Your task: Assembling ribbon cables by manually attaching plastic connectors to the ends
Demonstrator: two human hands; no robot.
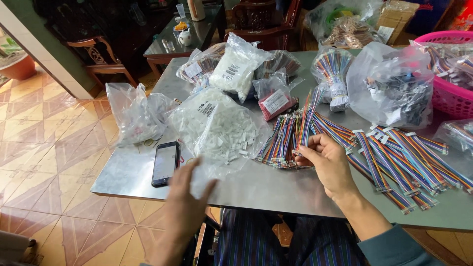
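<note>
While the right hand [327, 165] pinches a rainbow wire strip [306, 120], the left hand [185, 207] hovers, blurred and spread.
The strip stands over wire bundles [281, 143] on the counter [266, 187]; the left grip holds nothing, near a phone [165, 163].

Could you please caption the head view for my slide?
Right hand pinches a rainbow ribbon cable above the metal table; left hand, open, hovers beside a phone.
</note>
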